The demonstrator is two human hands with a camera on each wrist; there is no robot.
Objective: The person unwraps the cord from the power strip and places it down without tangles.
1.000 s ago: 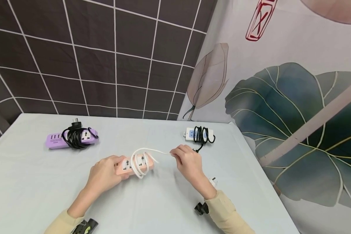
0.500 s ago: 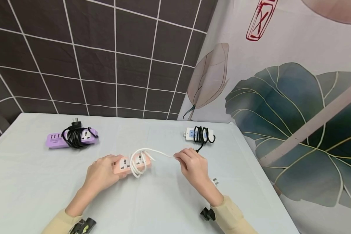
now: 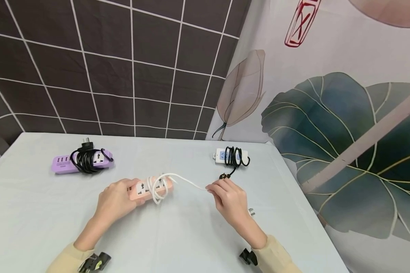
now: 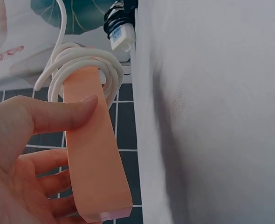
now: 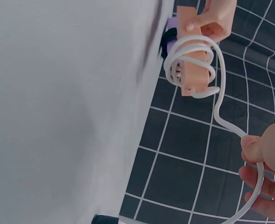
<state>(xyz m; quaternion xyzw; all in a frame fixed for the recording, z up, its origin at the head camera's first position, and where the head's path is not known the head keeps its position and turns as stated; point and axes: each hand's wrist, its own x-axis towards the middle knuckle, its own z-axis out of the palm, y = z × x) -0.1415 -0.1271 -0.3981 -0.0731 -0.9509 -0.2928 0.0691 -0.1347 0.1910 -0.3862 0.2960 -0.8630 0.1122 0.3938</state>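
Observation:
My left hand (image 3: 115, 203) grips the left end of a pink power strip (image 3: 135, 192), its thumb lying along the strip's side in the left wrist view. A white cord (image 3: 156, 195) is looped several times round the strip's other end. From there the cord runs off to my right hand (image 3: 229, 200), which pinches it between thumb and fingers. In the right wrist view the white cord (image 5: 220, 107) bends from the strip down to the right thumb and on past the fingers. A white plug (image 3: 251, 212) shows just beyond the right wrist.
On the pale table (image 3: 177, 242), a purple power strip (image 3: 63, 164) wrapped in black cord (image 3: 86, 161) lies at the back left. At the back right is a white power strip (image 3: 220, 156) with black cord wound round it; its plug end reaches close to my right hand.
My right hand has moved right and slightly down, drawing the white cord out longer. My left hand and the pink power strip have shifted slightly left.

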